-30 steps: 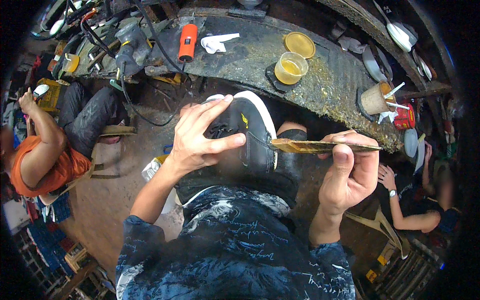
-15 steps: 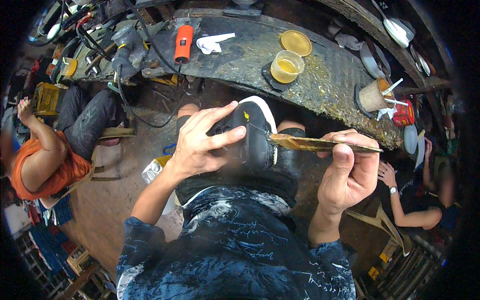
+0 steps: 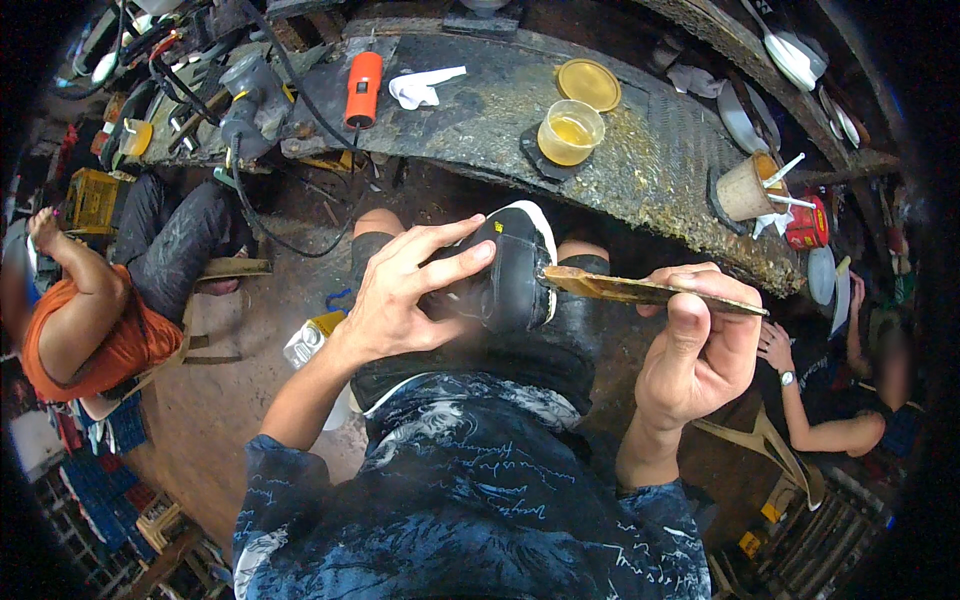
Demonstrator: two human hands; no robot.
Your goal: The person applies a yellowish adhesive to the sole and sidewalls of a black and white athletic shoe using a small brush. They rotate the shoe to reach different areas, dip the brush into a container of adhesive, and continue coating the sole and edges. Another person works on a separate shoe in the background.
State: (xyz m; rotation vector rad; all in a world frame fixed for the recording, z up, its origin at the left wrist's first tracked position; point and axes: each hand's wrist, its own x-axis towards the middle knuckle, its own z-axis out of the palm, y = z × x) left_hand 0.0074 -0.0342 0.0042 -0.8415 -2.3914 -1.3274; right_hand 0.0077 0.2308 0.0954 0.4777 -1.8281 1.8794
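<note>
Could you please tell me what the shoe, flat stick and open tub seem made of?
Shoe: leather or synthetic, judging by its smooth black sheen. Flat stick: perhaps wood, matte and stained, with brown, rough edges. Open tub: probably clear, glossy plastic, since yellow contents show through.

Your fisheye view: dim, black-rimmed; workbench [image 3: 455, 125] bowed, deep shadow under its near edge; haze softens the black shoe [image 3: 515, 278] beside your left hand [image 3: 400, 298].

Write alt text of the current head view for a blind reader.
The left hand steadies a black, white-edged shoe; the right hand holds a flat stick, its tip at the shoe's edge. Beyond, a dark workbench bears a clear tub of something yellow and an orange tool.
</note>
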